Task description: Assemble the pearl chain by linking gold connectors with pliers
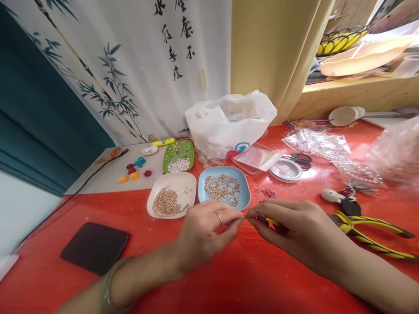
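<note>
Where fingertips meet, tiny gold finding (242, 217)

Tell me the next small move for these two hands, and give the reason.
Probably bring the fingertips together a touch more to join the parts. The left hand pinches a tiny gold piece right where the right hand meets it, holding a yellow-handled tool. Both hover over the red table, just in front of the blue dish of gold findings. What the piece is, is too small to tell.

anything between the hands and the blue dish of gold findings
Nothing visible: the left hand and right hand pinch a tiny gold piece just before the blue dish, bare table between.
</note>
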Available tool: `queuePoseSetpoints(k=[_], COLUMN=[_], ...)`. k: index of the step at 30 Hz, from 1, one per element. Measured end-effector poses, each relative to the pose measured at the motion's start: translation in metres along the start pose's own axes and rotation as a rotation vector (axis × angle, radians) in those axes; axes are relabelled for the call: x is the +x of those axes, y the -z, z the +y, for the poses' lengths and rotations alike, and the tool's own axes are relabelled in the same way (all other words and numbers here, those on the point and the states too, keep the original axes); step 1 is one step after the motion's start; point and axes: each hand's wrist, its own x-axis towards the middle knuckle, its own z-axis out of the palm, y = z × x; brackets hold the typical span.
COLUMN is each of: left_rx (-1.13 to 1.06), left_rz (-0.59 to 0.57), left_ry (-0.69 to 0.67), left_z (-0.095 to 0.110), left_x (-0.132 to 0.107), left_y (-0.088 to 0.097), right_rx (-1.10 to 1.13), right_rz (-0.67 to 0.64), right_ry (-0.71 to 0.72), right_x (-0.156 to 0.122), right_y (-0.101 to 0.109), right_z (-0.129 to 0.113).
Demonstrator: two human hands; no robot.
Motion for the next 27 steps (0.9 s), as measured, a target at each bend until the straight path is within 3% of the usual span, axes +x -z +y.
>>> queuePoseSetpoints(k=[7,10,13,19,22,27], left_rx=[-0.009,-0.103,-0.244,-0.55,-0.64,-0.668], left_rz=[-0.016,-0.028,-0.02,0.024,0.012,0.015], left_ry=[0.02,0.126,0.302,0.635,0.712,0.694], left_z=[0.0,0.001,0.003,0.003,0.003,0.003], left_x=[-0.001,-0.001,0.001,0.007,0.009,0.009], left_y=[-0.001,-0.002,-0.003,0.0,0.002,0.003], right_rx=[-0.202,-0.193,-0.037,0.327,0.336,0.291], right_rz=[0.02,0.076,0.12,0.054,-0.035,-0.138], right_ry=[0.062,0.053,-0.066,-0.315,-0.312,-0.221], right_x=[-0.005,-0.006,-0.005,-0.001,0.001,0.005], right_y=[-0.007,-0.013,-0.015,-0.008,-0.006,-0.004], right_z=[0.003,0.002,0.003,0.009,0.01,0.009])
